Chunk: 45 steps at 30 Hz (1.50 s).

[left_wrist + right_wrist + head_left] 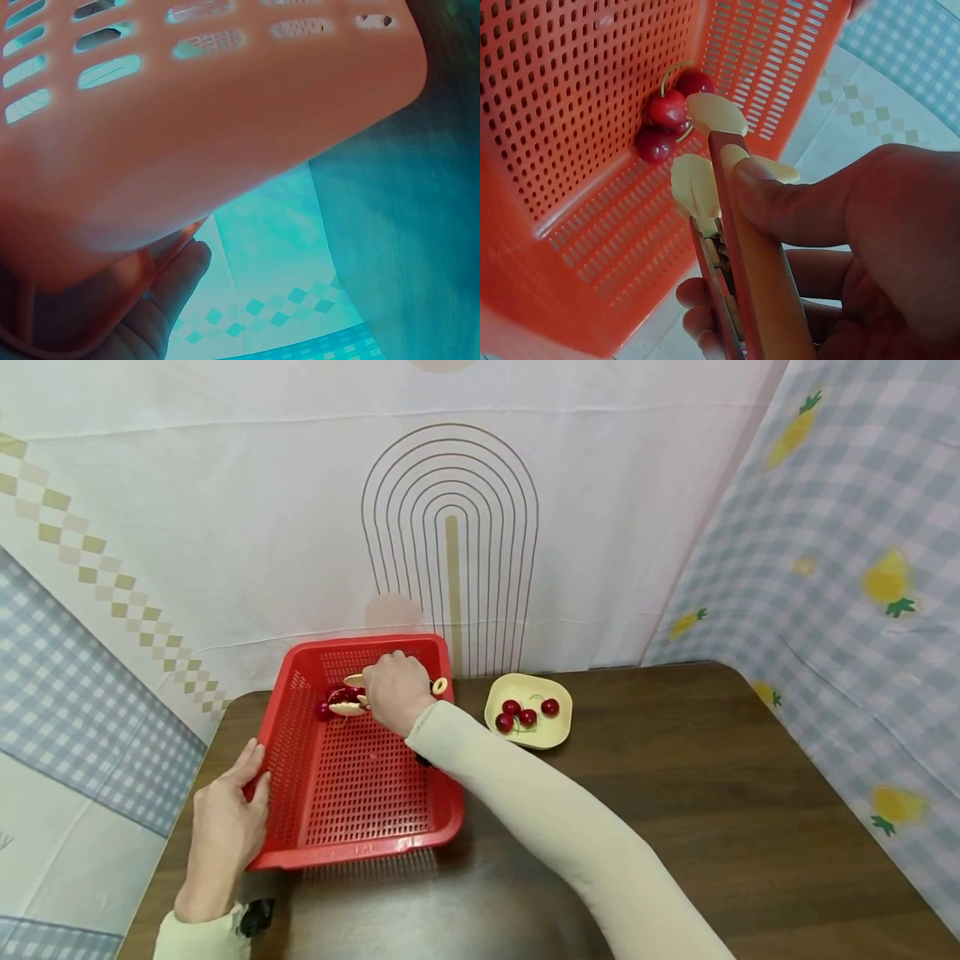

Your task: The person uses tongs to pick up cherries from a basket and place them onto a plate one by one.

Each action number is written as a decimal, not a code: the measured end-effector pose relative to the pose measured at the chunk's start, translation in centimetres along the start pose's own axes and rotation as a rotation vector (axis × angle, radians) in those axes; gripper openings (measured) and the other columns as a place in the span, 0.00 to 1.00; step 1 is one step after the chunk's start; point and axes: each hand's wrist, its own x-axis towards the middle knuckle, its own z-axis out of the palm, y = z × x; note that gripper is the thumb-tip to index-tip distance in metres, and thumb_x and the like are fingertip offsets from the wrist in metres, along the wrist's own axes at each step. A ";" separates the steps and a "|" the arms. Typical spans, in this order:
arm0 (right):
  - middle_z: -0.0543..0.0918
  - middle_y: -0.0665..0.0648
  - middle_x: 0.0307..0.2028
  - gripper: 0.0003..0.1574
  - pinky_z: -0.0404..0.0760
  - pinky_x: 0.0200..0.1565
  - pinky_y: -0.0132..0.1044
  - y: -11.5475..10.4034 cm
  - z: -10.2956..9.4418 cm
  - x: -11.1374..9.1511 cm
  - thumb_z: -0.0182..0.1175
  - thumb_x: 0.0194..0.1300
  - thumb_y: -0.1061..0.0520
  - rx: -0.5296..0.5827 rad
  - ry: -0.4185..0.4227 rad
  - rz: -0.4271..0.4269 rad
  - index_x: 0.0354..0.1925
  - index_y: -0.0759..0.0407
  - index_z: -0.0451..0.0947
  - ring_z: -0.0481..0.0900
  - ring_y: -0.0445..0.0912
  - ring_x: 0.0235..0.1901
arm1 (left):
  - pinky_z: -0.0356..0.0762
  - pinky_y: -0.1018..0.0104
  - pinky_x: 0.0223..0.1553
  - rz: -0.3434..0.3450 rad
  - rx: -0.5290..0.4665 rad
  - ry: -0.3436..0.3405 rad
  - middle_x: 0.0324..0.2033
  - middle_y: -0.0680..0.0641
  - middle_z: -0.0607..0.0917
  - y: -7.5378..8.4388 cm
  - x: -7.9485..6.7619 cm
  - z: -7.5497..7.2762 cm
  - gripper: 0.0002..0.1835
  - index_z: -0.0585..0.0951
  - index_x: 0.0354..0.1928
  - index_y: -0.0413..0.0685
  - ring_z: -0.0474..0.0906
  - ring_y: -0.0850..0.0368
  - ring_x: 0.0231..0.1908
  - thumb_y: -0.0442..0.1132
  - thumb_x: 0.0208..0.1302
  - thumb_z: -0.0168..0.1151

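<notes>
My left hand [228,814] grips the left rim of a red perforated plastic basket [367,785]; its fingers are partly hidden by the rim. Inside the basket, my right hand [397,687] holds cream-coloured tongs [769,277], thumb on one arm and fingers around the other. The two tips of the tongs stand apart, with nothing between them that I can see. Just beyond them, several dark red cherries [667,110] with green stems lie clustered in the basket's far left corner.
To the right of the basket, a pale yellow dish [551,737] holds several cherries [528,717]. Both stand on a dark wooden table [675,793]. A patterned cloth [300,527] hangs behind the table, with blue checked cloth at both sides.
</notes>
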 end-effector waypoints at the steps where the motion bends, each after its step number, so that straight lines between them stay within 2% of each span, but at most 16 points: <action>1: 0.87 0.50 0.41 0.11 0.85 0.45 0.35 -0.1 0.1 0.1 0.57 0.74 0.50 -0.004 -0.005 0.002 0.42 0.46 0.86 0.84 0.45 0.45 | 0.74 0.34 0.58 -0.001 -0.002 -0.003 0.69 0.40 0.74 0.0 0.0 0.0 0.24 0.73 0.68 0.37 0.74 0.30 0.63 0.30 0.71 0.59; 19: 0.88 0.48 0.39 0.11 0.86 0.42 0.34 -1.3 0.3 1.0 0.55 0.76 0.50 0.007 -0.039 0.017 0.42 0.44 0.85 0.85 0.44 0.41 | 0.75 0.36 0.59 -0.009 -0.001 0.010 0.68 0.40 0.75 0.2 0.0 -0.2 0.24 0.74 0.68 0.37 0.75 0.33 0.63 0.30 0.71 0.60; 27: 0.88 0.47 0.42 0.12 0.87 0.44 0.35 -1.5 1.1 1.2 0.54 0.77 0.48 0.013 -0.119 0.038 0.46 0.43 0.85 0.85 0.43 0.41 | 0.75 0.37 0.59 -0.011 -0.005 0.009 0.68 0.40 0.75 0.1 0.0 0.0 0.24 0.75 0.67 0.37 0.75 0.34 0.64 0.30 0.70 0.61; 35: 0.88 0.47 0.40 0.12 0.86 0.42 0.35 -1.4 1.6 1.4 0.55 0.77 0.50 0.052 -0.111 0.064 0.45 0.43 0.86 0.86 0.42 0.39 | 0.74 0.35 0.59 0.003 -0.003 0.015 0.68 0.39 0.75 -0.2 0.0 0.1 0.24 0.75 0.67 0.35 0.75 0.32 0.63 0.30 0.70 0.61; 45: 0.88 0.47 0.39 0.11 0.86 0.42 0.34 -1.3 1.0 1.2 0.54 0.77 0.51 0.036 -0.078 0.044 0.45 0.44 0.85 0.85 0.42 0.39 | 0.74 0.35 0.58 -0.007 -0.004 0.012 0.68 0.40 0.75 0.0 -0.1 0.0 0.24 0.75 0.68 0.36 0.75 0.33 0.63 0.30 0.71 0.60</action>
